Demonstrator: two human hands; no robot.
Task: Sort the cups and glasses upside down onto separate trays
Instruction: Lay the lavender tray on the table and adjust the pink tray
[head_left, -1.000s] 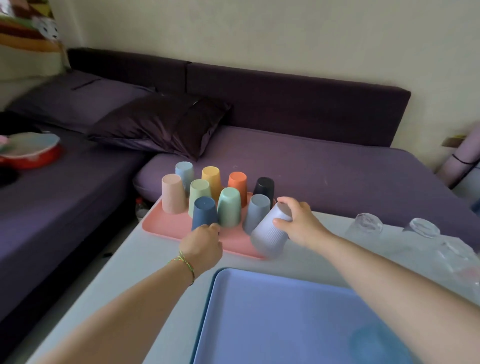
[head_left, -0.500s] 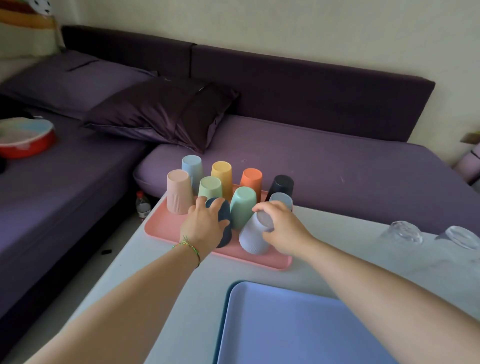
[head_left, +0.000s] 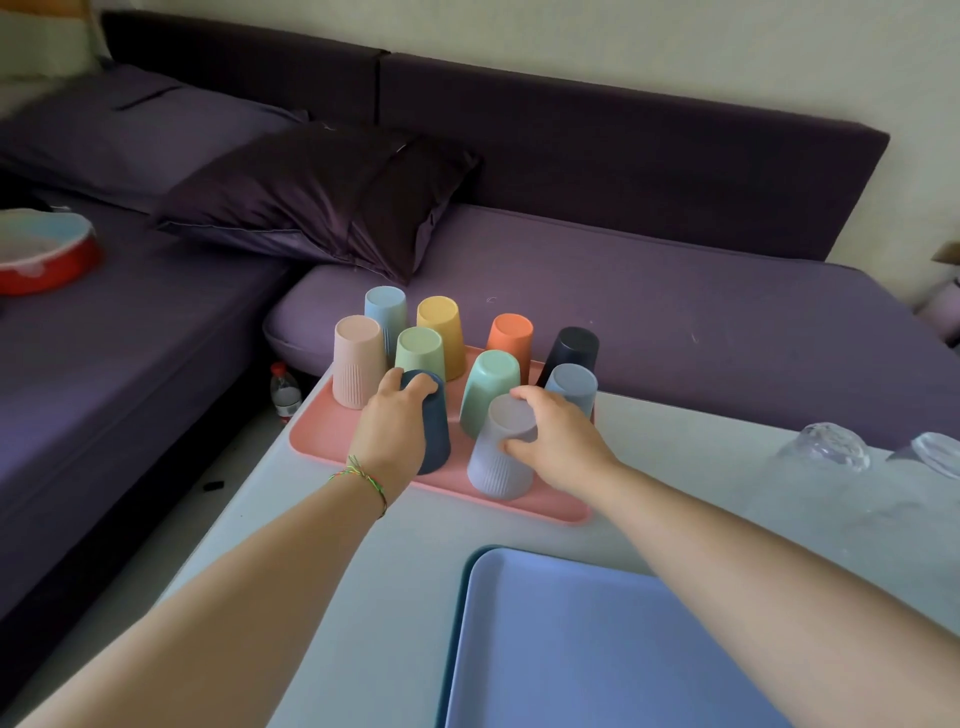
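Note:
A pink tray (head_left: 322, 434) at the table's far left edge carries several coloured plastic cups, all upside down. My left hand (head_left: 390, 431) grips the dark blue cup (head_left: 435, 431) at the tray's front. My right hand (head_left: 558, 441) holds the lavender ribbed cup (head_left: 496, 457), which stands upside down on the tray's front right. A blue tray (head_left: 597, 649) lies bare near me. Two clear glasses (head_left: 826, 447) (head_left: 937, 452) stand upside down on the table at the right.
The white table (head_left: 363, 571) meets a purple sofa (head_left: 675, 312) with a dark cushion (head_left: 322, 192). A red bowl (head_left: 44, 254) sits on the left seat. A plastic bottle (head_left: 284, 392) stands on the floor by the table corner.
My right hand brought the tilted lavender cup down upright onto the pink tray. My left hand moved forward from the tray's edge and closed round the dark blue cup.

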